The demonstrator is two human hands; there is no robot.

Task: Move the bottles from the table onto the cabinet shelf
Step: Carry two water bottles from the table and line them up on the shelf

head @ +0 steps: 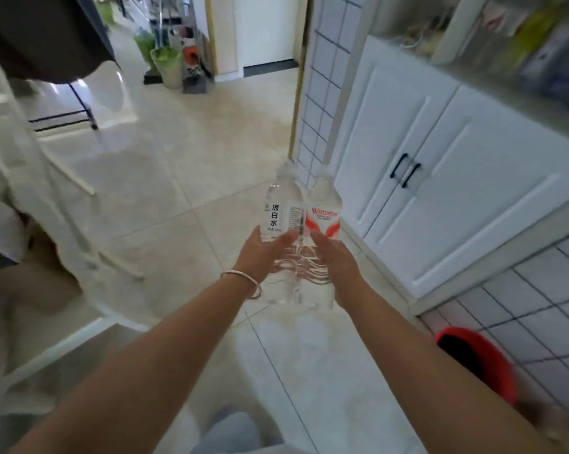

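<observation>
I hold two clear water bottles side by side and upright above the tiled floor. My left hand (265, 253) grips the bottle with a white label and black characters (281, 213). My right hand (337, 257) grips the bottle with a red and white label (324, 214). The two bottles touch each other. A silver bangle sits on my left wrist. The white cabinet (440, 178) with black handles stands to the right, its shelf area above blurred at the top right.
A red bucket (476, 362) stands on the floor at the lower right by the tiled wall. White chairs (89, 93) and a dark table edge are on the left. Green pots and a rack stand far back in the hallway.
</observation>
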